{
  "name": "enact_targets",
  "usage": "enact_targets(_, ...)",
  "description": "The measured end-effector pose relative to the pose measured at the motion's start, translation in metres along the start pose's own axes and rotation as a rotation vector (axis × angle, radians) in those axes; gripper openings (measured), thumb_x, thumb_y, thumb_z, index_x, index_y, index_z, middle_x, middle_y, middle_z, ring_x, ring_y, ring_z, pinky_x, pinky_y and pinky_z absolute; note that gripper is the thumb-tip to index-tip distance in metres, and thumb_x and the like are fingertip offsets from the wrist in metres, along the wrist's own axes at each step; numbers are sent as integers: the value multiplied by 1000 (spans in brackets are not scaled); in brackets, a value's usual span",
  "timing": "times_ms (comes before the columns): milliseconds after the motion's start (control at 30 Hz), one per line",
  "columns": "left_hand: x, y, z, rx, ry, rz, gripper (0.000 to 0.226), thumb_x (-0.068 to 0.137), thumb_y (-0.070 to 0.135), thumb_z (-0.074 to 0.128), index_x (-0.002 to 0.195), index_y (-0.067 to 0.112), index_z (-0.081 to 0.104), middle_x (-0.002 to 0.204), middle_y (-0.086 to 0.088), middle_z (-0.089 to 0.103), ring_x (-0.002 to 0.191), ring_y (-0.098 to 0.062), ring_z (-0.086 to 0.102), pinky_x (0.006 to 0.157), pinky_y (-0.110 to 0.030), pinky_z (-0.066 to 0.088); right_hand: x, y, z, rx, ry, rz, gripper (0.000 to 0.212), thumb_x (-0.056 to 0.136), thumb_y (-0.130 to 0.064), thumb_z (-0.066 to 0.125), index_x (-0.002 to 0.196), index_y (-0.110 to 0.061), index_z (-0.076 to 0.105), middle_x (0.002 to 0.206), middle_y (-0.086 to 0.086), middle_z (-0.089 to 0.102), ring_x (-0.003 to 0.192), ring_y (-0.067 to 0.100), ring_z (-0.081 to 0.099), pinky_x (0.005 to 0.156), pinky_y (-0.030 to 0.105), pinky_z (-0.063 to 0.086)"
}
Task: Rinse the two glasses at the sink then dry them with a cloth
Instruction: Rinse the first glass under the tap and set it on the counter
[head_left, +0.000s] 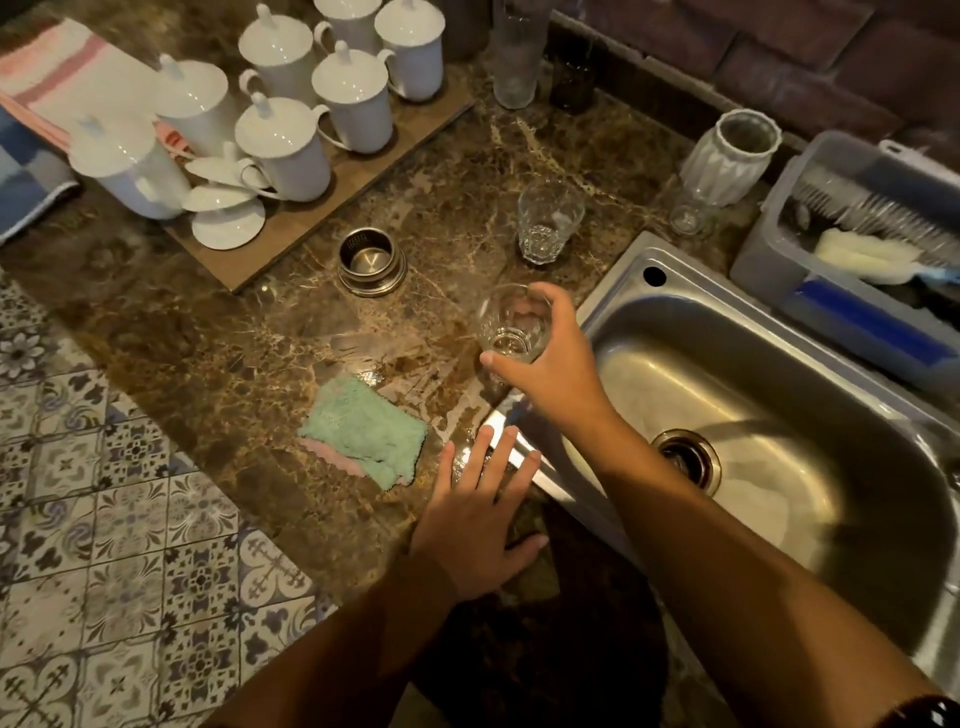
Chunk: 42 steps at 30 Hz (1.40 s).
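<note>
My right hand (556, 364) grips a clear glass (511, 325) from its right side, just left of the steel sink (737, 384), over the brown marble counter. A second clear glass (548, 221) stands upright on the counter behind it, untouched. A green cloth (366, 434) with a pink edge lies flat on the counter to the left. My left hand (480, 519) hovers with fingers spread near the counter's front edge, between the cloth and the sink, holding nothing.
A wooden board (322, 218) with several white lidded mugs (283, 148) fills the back left. A metal sink strainer (371, 260) sits mid-counter. A white ribbed vase (727, 156), a tall glass (517, 52) and a grey tub (779, 254) holding brushes stand behind the sink. Patterned floor tiles lie at left.
</note>
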<state>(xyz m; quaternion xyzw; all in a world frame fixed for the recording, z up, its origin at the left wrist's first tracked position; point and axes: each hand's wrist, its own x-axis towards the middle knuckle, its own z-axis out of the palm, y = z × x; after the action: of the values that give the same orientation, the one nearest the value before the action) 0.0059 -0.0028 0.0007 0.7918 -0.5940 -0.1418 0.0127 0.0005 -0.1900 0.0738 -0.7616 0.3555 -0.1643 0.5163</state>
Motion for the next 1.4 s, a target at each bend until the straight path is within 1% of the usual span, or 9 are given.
enact_targets(133, -2, 0, 0, -49, 24, 4, 87, 89, 76, 37, 159, 25, 27, 169, -13, 13, 156, -35, 11, 119, -66, 17, -44, -12, -29, -24, 98, 57, 85, 72, -24, 88, 140, -22, 37, 127, -9, 56, 118, 6, 53, 92, 8, 38)
enact_targets(267, 1, -4, -2, -26, -58, 17, 88, 90, 80, 17, 160, 31, -4, 167, -9, -21, 154, -30, -20, 121, -63, -8, -95, -23, -46, -82, 231, 106, 80, 69, -26, 89, 133, -30, 40, 126, -8, 58, 116, 11, 57, 97, 24, 45)
enact_targets(567, -1, 6, -35, -67, -139, 20, 84, 97, 63, 43, 161, 27, 4, 170, -12, -7, 156, -35, -9, 122, -63, 6, -204, -37, -80, -67, 445, 175, 84, 71, -27, 89, 139, -22, 40, 123, -8, 58, 115, 12, 57, 104, 37, 48)
enact_targets(800, 0, 70, -78, -697, 89, 3, 87, 95, 37, 67, 161, 19, 14, 169, -10, 4, 156, -26, 8, 122, -38, 20, -249, -40, -107, -42, 525, 133, 88, 66, -36, 89, 139, -26, 41, 124, -9, 59, 115, 8, 58, 103, 36, 50)
enact_targets(900, 8, 111, -98, -1129, 2, -101, 85, 92, 48, 66, 159, 23, 20, 166, -3, 19, 151, -25, 26, 120, -42, 30, -261, -39, -118, -23, 531, 124, 89, 66, -33, 90, 139, -28, 40, 124, -9, 61, 116, 6, 58, 104, 35, 49)
enact_targets(1000, 7, 142, -109, -1511, -164, -219, 76, 89, 61, 61, 154, 34, 32, 156, 3, 39, 136, -29, 49, 83, -46, 60, -269, -38, -130, 0, 521, 119, 88, 66, -30, 90, 139, -31, 41, 124, -13, 60, 117, 2, 57, 105, 34, 48)
enact_targets(1067, 3, 157, -116, -1681, -281, -217, 67, 88, 68, 57, 142, 30, 48, 136, 0, 63, 116, -27, 66, 68, -43, 61, -273, -38, -138, -3, 509, 120, 88, 67, -28, 90, 140, -30, 40, 124, -13, 59, 117, 2, 57, 106, 33, 48)
enact_targets(1133, -1, 170, -128, -1769, -371, -192, 56, 96, 65, 44, 129, 23, 61, 115, -3, 75, 102, -27, 72, 69, -45, 60, -276, -36, -146, -10, 509, 122, 89, 66, -28, 90, 140, -29, 40, 125, -12, 58, 118, 4, 56, 105, 34, 49)
enact_targets(1400, 17, 205, -142, -1834, -603, -103, 78, 82, 71, 46, 132, 12, 61, 124, -17, 71, 116, -33, 68, 101, -59, 51, -276, -20, -176, 24, 495, 139, 90, 64, -31, 89, 139, -37, 40, 125, -15, 60, 118, 2, 57, 102, 30, 51)
